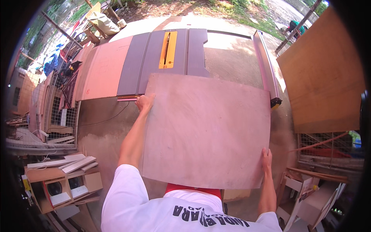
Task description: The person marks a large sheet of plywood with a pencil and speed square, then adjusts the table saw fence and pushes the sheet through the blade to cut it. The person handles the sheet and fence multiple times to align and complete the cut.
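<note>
- One panel (208, 131), seemingly longer crosswise, far edge overlapping the table (152, 50) in view; contact unclear.
- Left hand (144, 102), nearer table: fingers closed on left edge.
- Right hand (266, 158): fingers gripping right edge.

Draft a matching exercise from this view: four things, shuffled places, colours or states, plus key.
Things:
1. Board
2. Slotted plate
3. Left hand
4. Right hand

Places, colours or states:
A. At the right edge, nearer the wearer
B. Held in both hands
C. At the left edge, nearer the saw table
D. Yellow

Pairs: 1-B; 2-D; 3-C; 4-A
</note>
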Demonstrator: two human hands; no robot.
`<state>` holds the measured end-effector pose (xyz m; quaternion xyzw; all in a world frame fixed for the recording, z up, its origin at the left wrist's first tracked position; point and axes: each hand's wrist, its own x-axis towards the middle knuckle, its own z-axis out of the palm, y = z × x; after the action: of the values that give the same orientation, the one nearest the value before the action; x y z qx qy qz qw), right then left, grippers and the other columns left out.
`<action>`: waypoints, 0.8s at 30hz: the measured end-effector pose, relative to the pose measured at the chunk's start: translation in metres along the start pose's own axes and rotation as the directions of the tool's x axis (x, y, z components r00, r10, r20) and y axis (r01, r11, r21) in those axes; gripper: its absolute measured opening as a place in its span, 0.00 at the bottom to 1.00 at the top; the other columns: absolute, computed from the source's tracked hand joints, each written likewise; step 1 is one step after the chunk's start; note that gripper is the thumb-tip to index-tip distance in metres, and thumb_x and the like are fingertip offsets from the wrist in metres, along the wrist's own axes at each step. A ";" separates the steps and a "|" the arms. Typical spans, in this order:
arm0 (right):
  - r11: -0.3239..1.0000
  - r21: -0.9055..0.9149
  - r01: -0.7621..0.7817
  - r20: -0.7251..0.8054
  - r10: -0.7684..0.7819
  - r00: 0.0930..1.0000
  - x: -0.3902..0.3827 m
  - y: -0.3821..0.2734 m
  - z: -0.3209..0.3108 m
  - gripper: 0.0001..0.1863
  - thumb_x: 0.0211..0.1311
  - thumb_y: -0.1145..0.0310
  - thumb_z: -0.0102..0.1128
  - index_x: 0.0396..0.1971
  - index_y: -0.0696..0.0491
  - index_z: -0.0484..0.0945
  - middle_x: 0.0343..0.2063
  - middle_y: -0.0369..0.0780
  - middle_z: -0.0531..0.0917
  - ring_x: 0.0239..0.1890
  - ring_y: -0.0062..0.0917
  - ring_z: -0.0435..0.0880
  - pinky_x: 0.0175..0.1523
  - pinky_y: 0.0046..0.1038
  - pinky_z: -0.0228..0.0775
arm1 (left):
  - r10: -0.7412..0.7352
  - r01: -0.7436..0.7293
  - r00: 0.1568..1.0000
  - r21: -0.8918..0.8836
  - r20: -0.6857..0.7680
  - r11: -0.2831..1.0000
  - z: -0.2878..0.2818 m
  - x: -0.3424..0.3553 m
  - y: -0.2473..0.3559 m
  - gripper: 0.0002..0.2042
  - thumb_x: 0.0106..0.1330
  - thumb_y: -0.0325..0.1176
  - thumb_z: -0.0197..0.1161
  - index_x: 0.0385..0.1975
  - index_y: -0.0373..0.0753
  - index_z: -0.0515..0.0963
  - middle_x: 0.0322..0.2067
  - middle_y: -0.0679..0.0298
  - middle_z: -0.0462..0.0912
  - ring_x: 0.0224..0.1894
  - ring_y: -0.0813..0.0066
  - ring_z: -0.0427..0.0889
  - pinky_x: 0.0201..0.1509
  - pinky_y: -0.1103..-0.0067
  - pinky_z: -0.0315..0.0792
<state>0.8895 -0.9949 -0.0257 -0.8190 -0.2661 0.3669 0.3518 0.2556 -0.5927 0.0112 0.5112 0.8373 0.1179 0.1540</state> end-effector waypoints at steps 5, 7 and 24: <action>1.000 0.027 0.005 0.013 -0.005 1.000 0.010 0.010 -0.007 0.41 0.74 0.50 0.58 0.69 0.73 0.62 0.67 0.55 0.72 0.71 0.39 0.70 0.74 0.33 0.59 | -0.006 0.004 0.998 -0.026 -0.059 1.000 0.012 -0.015 0.004 0.37 0.56 0.59 0.67 0.47 0.24 0.83 0.54 0.37 0.80 0.65 0.49 0.72 0.75 0.58 0.54; 0.996 0.068 -0.052 0.009 0.051 0.999 0.002 0.001 -0.005 0.36 0.75 0.50 0.58 0.67 0.66 0.68 0.63 0.49 0.77 0.65 0.34 0.74 0.70 0.32 0.63 | 0.004 -0.005 0.999 -0.027 -0.032 1.000 0.014 -0.025 -0.009 0.37 0.55 0.59 0.69 0.49 0.25 0.82 0.55 0.38 0.80 0.66 0.49 0.72 0.74 0.59 0.57; 0.994 0.090 -0.065 0.085 0.058 0.995 0.075 0.001 -0.022 0.33 0.72 0.51 0.62 0.63 0.64 0.74 0.56 0.40 0.84 0.57 0.25 0.80 0.63 0.27 0.69 | 0.156 -0.063 0.963 -0.377 0.222 0.924 -0.017 -0.152 -0.119 0.30 0.71 0.40 0.66 0.67 0.27 0.70 0.60 0.43 0.80 0.64 0.55 0.79 0.69 0.70 0.68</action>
<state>0.9517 -0.9515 -0.0465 -0.7939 -0.2377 0.4228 0.3666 0.2167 -0.7823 0.0054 0.5305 0.7444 0.2160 0.3430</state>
